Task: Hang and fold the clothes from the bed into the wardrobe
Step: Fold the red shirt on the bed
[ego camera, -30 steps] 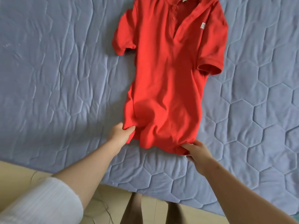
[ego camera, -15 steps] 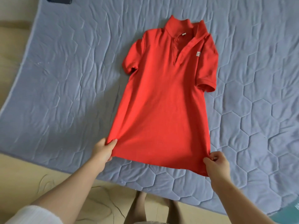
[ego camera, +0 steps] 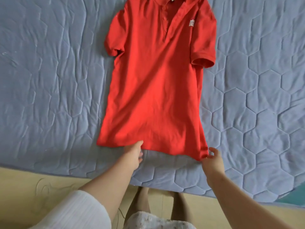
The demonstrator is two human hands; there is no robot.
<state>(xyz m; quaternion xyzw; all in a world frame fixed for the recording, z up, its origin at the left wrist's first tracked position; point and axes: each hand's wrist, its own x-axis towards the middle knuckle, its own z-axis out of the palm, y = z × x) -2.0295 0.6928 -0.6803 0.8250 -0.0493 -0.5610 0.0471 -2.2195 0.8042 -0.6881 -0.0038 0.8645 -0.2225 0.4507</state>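
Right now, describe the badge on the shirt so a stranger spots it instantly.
On the blue quilted bed cover lies a red polo shirt, collar at the far end. Right of its button placket, on the chest, sits the badge: a small white patch, where the buttons beside it are red.

A bedroom in a home is indicated. A bed [ego camera: 49,83] is seen from above, spread with a blue-grey quilted cover [ego camera: 250,100] stitched in hexagons on the right and in looser, wrinkled lines on the left. A red polo shirt [ego camera: 156,83] is laid flat on it, collar at the far side. Along the near edge a pale yellowish floor [ego camera: 24,187] is shown, with bare legs [ego camera: 143,200] planted on it.
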